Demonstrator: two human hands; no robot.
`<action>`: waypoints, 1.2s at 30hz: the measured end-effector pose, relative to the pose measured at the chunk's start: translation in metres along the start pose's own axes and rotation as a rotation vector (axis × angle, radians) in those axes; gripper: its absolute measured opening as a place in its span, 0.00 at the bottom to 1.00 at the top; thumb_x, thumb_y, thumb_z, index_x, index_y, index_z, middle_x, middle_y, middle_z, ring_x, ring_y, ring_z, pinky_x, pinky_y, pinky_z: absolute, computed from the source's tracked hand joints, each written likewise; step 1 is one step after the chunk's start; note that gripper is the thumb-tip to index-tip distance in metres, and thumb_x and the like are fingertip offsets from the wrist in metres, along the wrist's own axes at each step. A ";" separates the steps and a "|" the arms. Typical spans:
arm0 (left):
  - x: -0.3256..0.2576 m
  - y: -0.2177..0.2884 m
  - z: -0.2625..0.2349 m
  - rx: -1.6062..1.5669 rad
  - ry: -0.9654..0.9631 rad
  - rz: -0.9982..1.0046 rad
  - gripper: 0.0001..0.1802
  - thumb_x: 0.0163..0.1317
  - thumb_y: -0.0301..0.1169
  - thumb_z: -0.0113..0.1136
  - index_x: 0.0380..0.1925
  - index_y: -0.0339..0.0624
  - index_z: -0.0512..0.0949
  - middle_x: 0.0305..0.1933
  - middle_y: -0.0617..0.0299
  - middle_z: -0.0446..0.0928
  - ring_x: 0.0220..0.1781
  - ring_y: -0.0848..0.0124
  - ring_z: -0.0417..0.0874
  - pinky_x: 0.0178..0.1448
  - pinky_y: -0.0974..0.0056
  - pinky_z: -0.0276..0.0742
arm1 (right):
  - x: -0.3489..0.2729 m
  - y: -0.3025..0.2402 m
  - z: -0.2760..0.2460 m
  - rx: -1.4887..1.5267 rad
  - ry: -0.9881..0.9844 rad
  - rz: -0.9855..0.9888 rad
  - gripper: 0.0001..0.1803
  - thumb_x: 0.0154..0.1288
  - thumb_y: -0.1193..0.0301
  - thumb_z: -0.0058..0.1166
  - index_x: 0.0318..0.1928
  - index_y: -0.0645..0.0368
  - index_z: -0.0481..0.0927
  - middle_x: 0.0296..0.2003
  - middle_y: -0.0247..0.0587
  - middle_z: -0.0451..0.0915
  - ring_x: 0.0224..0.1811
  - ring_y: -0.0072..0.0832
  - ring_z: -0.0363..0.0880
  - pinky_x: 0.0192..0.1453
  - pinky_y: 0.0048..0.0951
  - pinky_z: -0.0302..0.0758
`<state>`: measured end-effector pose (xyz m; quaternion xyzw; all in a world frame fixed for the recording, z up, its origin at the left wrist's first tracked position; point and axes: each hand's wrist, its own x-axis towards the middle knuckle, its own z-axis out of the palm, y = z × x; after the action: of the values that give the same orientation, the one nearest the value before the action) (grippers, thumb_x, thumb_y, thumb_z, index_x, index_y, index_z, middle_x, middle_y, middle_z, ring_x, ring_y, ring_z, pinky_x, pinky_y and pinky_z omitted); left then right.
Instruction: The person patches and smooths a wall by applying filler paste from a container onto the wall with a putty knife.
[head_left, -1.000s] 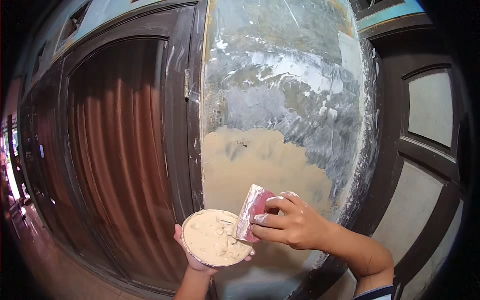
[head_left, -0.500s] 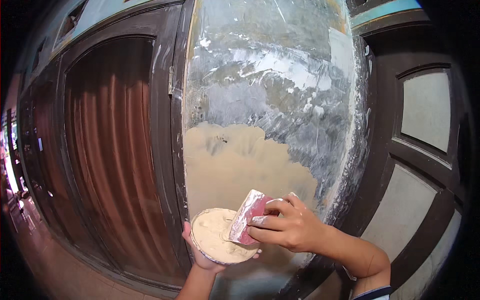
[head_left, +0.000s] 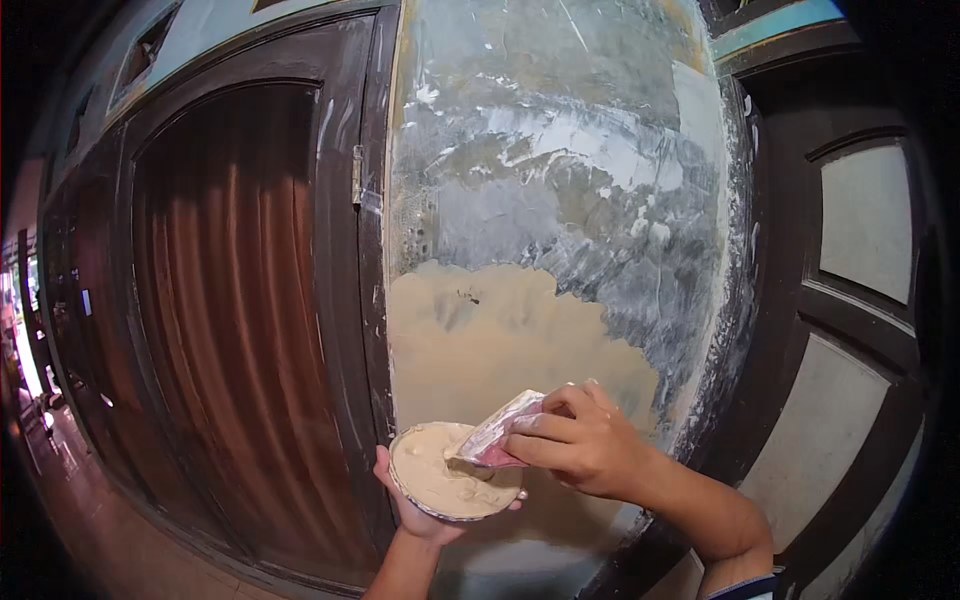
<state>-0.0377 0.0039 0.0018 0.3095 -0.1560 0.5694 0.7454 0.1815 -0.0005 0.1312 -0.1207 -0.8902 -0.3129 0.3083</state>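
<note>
My left hand (head_left: 425, 522) cups a round bowl (head_left: 398, 478) from below, its thumb at the left rim and fingertips showing at the right. Thick beige putty (head_left: 432, 455) fills the bowl. In my right hand (head_left: 585, 440) is a pinkish-red, flat putty spreader (head_left: 500, 432), smeared with white. Its lower edge dips into the putty near the bowl's right side. Straight ahead stands a grey, patchy wall (head_left: 590, 220); a broad beige coat (head_left: 490, 335) covers its lower part, behind the bowl and spreader.
On the left is a dark wooden door frame (head_left: 345, 300) with a reddish-brown curtain (head_left: 235, 300) inside it and a metal hinge (head_left: 357, 176). A dark door with pale panels (head_left: 865, 225) stands on the right. Tiled floor (head_left: 130, 520) shows at lower left.
The spreader has tilted flatter, its edge now working into the putty. Door and wall have shifted slightly right and down in the view. Both hands keep their holds.
</note>
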 end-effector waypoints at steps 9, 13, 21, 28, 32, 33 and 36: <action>0.014 0.042 -0.019 -0.002 -0.015 0.027 0.68 0.52 0.87 0.38 0.76 0.41 0.61 0.75 0.26 0.60 0.63 0.25 0.74 0.56 0.21 0.77 | 0.066 0.037 0.022 0.128 0.148 0.236 0.19 0.56 0.85 0.60 0.48 0.55 0.80 0.37 0.38 0.79 0.45 0.41 0.76 0.54 0.41 0.66; 0.023 0.055 -0.034 -0.013 -0.079 0.020 0.70 0.50 0.88 0.41 0.78 0.41 0.58 0.77 0.22 0.54 0.68 0.24 0.68 0.58 0.21 0.74 | 0.106 0.068 0.022 0.090 0.230 0.362 0.14 0.62 0.77 0.64 0.48 0.58 0.80 0.38 0.46 0.80 0.44 0.46 0.75 0.53 0.45 0.69; -0.007 0.078 -0.049 -0.087 -0.097 -0.007 0.73 0.47 0.88 0.46 0.78 0.39 0.57 0.77 0.25 0.56 0.69 0.23 0.66 0.60 0.19 0.71 | 0.145 0.114 0.040 0.018 0.190 0.577 0.17 0.65 0.63 0.68 0.45 0.61 0.79 0.40 0.51 0.82 0.48 0.51 0.76 0.56 0.52 0.69; -0.034 0.098 -0.065 -0.098 -0.185 -0.061 0.74 0.44 0.88 0.50 0.77 0.40 0.58 0.76 0.25 0.58 0.69 0.23 0.66 0.62 0.18 0.69 | 0.149 0.114 0.049 -0.076 0.184 0.532 0.19 0.63 0.59 0.70 0.43 0.60 0.80 0.37 0.55 0.81 0.47 0.52 0.77 0.56 0.51 0.69; -0.050 0.102 -0.045 -0.276 -0.080 -0.107 0.77 0.40 0.90 0.51 0.79 0.43 0.56 0.75 0.24 0.59 0.65 0.21 0.70 0.60 0.20 0.71 | 0.154 0.121 0.040 -0.018 0.251 0.586 0.24 0.62 0.54 0.71 0.44 0.60 0.80 0.38 0.52 0.82 0.46 0.51 0.76 0.57 0.51 0.69; -0.053 0.104 -0.045 -0.274 -0.083 -0.104 0.77 0.40 0.90 0.51 0.79 0.43 0.56 0.75 0.24 0.59 0.65 0.21 0.70 0.60 0.20 0.71 | 0.151 0.116 0.045 0.001 0.227 0.548 0.24 0.62 0.53 0.71 0.44 0.60 0.79 0.38 0.51 0.82 0.46 0.50 0.76 0.56 0.51 0.69; -0.059 0.104 -0.044 -0.266 -0.058 -0.052 0.77 0.42 0.88 0.52 0.80 0.39 0.52 0.76 0.18 0.51 0.60 0.15 0.69 0.57 0.20 0.75 | 0.147 0.115 0.063 -0.141 0.168 0.444 0.25 0.61 0.51 0.71 0.44 0.58 0.79 0.39 0.49 0.82 0.48 0.49 0.75 0.56 0.51 0.67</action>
<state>-0.1593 0.0045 -0.0370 0.2282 -0.2436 0.5147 0.7897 0.0842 0.1315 0.2401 -0.3080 -0.7890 -0.3078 0.4334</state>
